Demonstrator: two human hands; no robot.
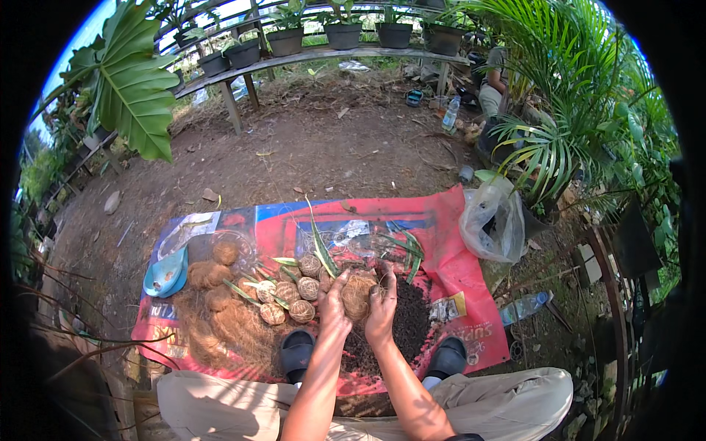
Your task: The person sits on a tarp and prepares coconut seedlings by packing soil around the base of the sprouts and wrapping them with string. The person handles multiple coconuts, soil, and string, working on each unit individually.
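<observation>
Between my left hand (334, 302) and my right hand (383, 303) is a ball of brown coconut fibre (358, 295), cupped from both sides. A pointed variegated leaf (322, 245) rises beside my left fingers; whether it touches them I cannot tell. Several string-wrapped fibre balls (301, 311), some with short green leaves, lie left of my hands. Further left is a heap of loose coconut fibre (231, 325). Dark potting soil (411, 314) is spread beneath and right of my hands. Cut green leaves (411, 251) lie beyond the soil.
All this lies on a red and blue printed banner sheet (447, 242). A blue plastic scoop (166, 273) is at its left, a clear plastic bag (492, 220) and a plastic bottle (524, 308) at its right. Potted plants line a wooden bench (325, 54). Another person (493, 82) sits behind palm fronds.
</observation>
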